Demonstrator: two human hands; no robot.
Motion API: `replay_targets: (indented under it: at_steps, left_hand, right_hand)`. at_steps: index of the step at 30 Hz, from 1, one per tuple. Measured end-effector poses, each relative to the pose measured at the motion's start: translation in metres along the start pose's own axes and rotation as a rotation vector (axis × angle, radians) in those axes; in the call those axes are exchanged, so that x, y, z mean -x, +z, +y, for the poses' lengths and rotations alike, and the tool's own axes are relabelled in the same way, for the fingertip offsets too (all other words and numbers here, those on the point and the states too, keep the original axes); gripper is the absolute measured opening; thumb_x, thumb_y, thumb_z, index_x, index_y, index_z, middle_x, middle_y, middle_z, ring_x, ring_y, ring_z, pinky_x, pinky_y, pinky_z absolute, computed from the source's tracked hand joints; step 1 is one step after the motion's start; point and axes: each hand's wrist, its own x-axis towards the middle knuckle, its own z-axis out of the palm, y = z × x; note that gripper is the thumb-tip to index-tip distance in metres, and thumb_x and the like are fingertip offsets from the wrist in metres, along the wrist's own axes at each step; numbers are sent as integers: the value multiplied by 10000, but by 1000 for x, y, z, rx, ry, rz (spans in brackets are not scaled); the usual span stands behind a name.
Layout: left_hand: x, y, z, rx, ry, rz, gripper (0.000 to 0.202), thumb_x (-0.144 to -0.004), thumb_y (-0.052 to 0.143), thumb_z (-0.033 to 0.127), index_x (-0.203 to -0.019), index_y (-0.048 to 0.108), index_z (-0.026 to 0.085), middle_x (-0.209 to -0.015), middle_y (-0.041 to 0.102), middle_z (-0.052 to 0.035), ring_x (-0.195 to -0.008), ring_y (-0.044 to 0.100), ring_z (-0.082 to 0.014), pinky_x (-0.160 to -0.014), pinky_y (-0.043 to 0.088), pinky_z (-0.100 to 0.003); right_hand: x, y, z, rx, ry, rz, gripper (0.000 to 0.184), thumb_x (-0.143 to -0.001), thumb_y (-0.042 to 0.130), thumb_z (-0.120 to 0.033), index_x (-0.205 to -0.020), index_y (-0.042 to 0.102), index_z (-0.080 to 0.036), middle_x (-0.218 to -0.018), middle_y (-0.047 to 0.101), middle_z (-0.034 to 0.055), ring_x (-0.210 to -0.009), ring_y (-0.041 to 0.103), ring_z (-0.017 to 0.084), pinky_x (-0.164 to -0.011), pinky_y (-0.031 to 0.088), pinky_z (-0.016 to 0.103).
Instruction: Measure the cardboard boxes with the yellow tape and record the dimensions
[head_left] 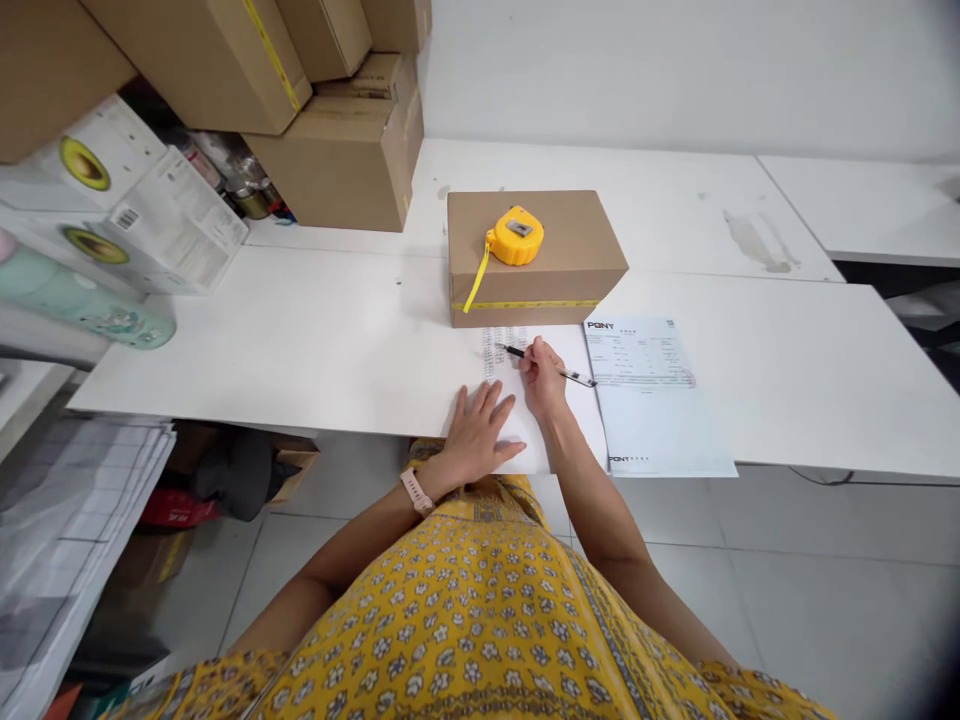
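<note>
1. Pen (577,377) pinched in right hand (544,380), pointed between nine and ten o'clock over sheet (583,412); could skid if gripped loosely.
2. Left hand (481,435) spread at eight o'clock, resting partly on sheet; could let it twist if lifted.
3. Form (660,420) toward four, overhanging desk (810,400); could drop if brushed by forearm.
4. Box (525,285) at twelve, tape (517,240) atop; could slide off if bumped.
</note>
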Motion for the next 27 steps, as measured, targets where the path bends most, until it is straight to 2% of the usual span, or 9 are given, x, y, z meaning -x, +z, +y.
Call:
replay_targets:
  at_steps: [2,4,7,10,12,15,17,20,27]
  left_hand:
    - [-4,-8,-17,34,33,-4,576,-1046,489,526,-1512,522,189,-1650,431,-146,-1540,372,-331,-1275,240,-592]
    - [-9,-14,-34,37,55,-12,528,-1052,495,478,-1503,536,207,-1647,445,-111,-1543,369,-316,-1279,244,-575]
    - [-14,-16,-50,10,74,-2,556,-1042,520,474,-1543,494,234,-1686,383,-83,-1583,289,-329,-1289,189,-613]
    - [-15,-12,-52,3,74,26,553,-1047,504,484,-1542,497,238,-1682,391,-80,-1584,289,-318,-1295,183,-604]
    - [-15,-10,-51,15,72,43,542,-1048,500,485,-1525,518,228,-1669,414,-84,-1579,303,-312,-1296,189,-598]
    - [-14,-9,-52,45,65,62,510,-1047,505,469,-1485,556,214,-1640,461,-85,-1567,331,-297,-1300,199,-576]
    - [-14,-8,-54,65,58,77,472,-1049,507,444,-1453,584,211,-1614,498,-80,-1554,359,-281,-1305,206,-548]
    - [-14,-8,-56,91,50,107,419,-1051,509,404,-1407,617,212,-1582,538,-69,-1533,397,-264,-1309,219,-518]
    - [-13,-9,-56,121,53,118,403,-1043,530,375,-1397,624,205,-1580,541,-72,-1529,404,-263,-1307,234,-521]
  right_hand:
    - [-1,-1,3,41,-24,13,597,-864,491,-837,-800,569,-248,-595,471,-32,-614,542,162,-651,495,317]
    - [0,-4,2,70,-49,-73,590,-891,483,-812,-941,638,-244,-685,579,-9,-724,613,180,-723,511,325]
    - [4,-5,0,110,-34,-196,576,-809,654,-752,-1068,665,-237,-920,711,45,-918,667,216,-825,520,354]
    - [6,-4,1,181,-51,-152,456,-755,746,-627,-947,643,-226,-892,691,32,-821,615,186,-773,500,336]
    - [8,-2,1,242,-88,-116,350,-815,684,-562,-870,587,-231,-813,633,1,-738,547,155,-714,471,309]
    - [10,0,1,305,-133,-114,271,-860,627,-494,-893,531,-243,-792,580,-22,-700,502,138,-676,441,289]
    - [11,1,1,338,-145,-119,267,-860,628,-486,-912,525,-245,-788,577,-24,-687,493,136,-666,433,288]
    - [10,3,2,388,-133,-101,287,-858,619,-508,-828,509,-244,-702,535,-37,-635,456,132,-630,406,287]
    - [8,3,3,430,-122,-80,308,-837,609,-490,-723,446,-255,-609,461,-57,-594,405,128,-591,355,280]
